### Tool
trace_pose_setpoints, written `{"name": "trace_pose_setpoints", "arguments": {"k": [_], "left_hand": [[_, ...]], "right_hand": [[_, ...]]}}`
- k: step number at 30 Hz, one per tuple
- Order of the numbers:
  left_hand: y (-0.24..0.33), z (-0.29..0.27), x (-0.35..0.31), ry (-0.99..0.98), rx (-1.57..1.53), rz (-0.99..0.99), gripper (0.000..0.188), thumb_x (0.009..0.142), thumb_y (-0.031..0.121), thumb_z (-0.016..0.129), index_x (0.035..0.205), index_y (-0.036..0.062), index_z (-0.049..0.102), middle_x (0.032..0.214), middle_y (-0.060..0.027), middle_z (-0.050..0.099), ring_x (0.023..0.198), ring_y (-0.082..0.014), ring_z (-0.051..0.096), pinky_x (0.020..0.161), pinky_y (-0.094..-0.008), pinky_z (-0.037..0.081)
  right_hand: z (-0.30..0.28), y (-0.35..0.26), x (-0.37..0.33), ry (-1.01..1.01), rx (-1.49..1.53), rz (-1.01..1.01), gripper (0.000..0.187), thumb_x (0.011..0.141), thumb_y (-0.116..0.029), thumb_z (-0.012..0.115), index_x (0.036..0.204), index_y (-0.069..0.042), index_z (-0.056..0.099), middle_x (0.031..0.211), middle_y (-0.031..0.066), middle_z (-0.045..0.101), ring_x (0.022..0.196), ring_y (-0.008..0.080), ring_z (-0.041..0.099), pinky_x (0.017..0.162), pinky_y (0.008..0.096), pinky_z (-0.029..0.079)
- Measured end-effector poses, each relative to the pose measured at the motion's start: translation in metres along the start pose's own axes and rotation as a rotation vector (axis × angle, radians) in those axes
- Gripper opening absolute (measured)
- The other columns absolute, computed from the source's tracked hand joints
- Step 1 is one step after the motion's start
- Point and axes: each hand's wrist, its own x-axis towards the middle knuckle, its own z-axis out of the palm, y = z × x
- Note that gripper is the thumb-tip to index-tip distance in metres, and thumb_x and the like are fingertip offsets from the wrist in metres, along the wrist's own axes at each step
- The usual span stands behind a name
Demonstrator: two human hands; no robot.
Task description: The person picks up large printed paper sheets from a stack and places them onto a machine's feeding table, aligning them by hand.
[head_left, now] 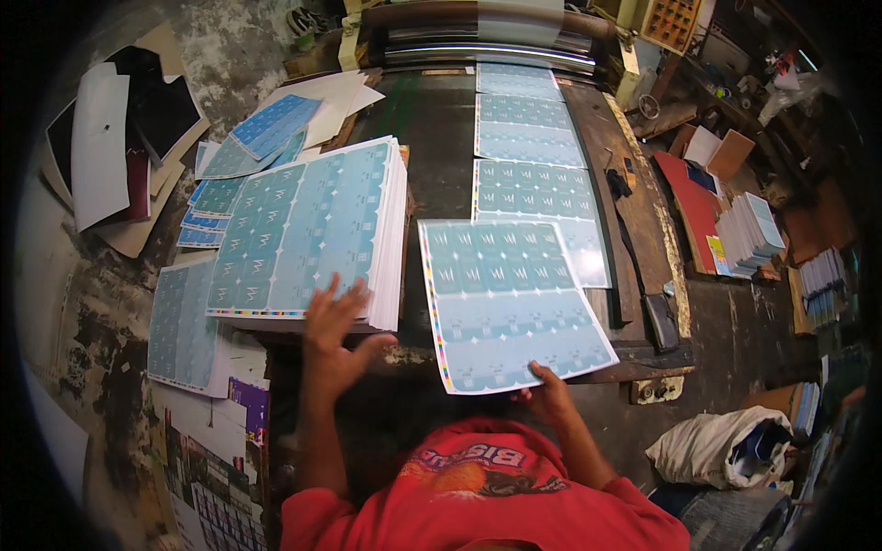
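Note:
My right hand (546, 389) pinches the near edge of a printed sheet (514, 312), thumb on top. Teal and pale blue panels cover the sheet, with a colour strip down its left side. It is raised at a slant over the near end of the machine's feed table. My left hand (337, 329) has its fingers spread at the near edge of a tall stack of similar printed sheets (312, 216); whether it presses on them I cannot tell. Beyond the held sheet, more printed sheets (533, 191) lie in a line leading to the rollers.
Metal rollers (487, 53) span the far end of the dark feed table (418, 119). Loose blue sheets (276, 124) lie behind the stack. At right are a red board (684, 197), a pile of cut sheets (751, 230) and a white cloth bag (717, 447). Large boards (101, 147) lie far left.

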Motion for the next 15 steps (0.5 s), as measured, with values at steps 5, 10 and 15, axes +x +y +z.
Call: {"name": "trace_pose_setpoints", "arguments": {"k": [5,10,15], "left_hand": [[-0.035,0.001,0.002,-0.013,-0.008,-0.12,0.069,0.062,0.027,0.088,0.124,0.0083,0.064,0.132,-0.0098,0.061,0.132,-0.0327,0.046,0.11,-0.0425,0.033],[-0.029,0.002,0.005,-0.01,0.008,-0.174,0.071,0.065,0.023,0.086,0.128,0.0064,0.059,0.134,-0.011,0.059,0.131,-0.0333,0.047,0.108,-0.0452,0.034],[-0.017,0.007,0.01,0.041,-0.063,-0.228,0.062,0.07,0.018,0.08,0.128,0.0047,0.058,0.132,-0.0144,0.059,0.13,-0.0365,0.047,0.108,-0.0463,0.034]], "right_hand": [[-0.045,0.044,-0.029,0.07,-0.044,0.051,0.041,0.097,-0.036,0.053,0.115,0.001,0.051,0.081,0.0125,0.062,0.067,0.0215,0.057,0.065,0.0329,0.047],[-0.034,0.052,-0.062,0.143,0.019,0.129,0.04,0.099,-0.037,0.05,0.117,-0.002,0.05,0.083,0.0139,0.061,0.071,0.0233,0.058,0.069,0.0341,0.047],[-0.034,0.048,-0.057,0.199,0.129,0.099,0.045,0.099,-0.042,0.046,0.119,-0.001,0.049,0.082,0.0164,0.063,0.07,0.0244,0.058,0.072,0.0381,0.048]]}}
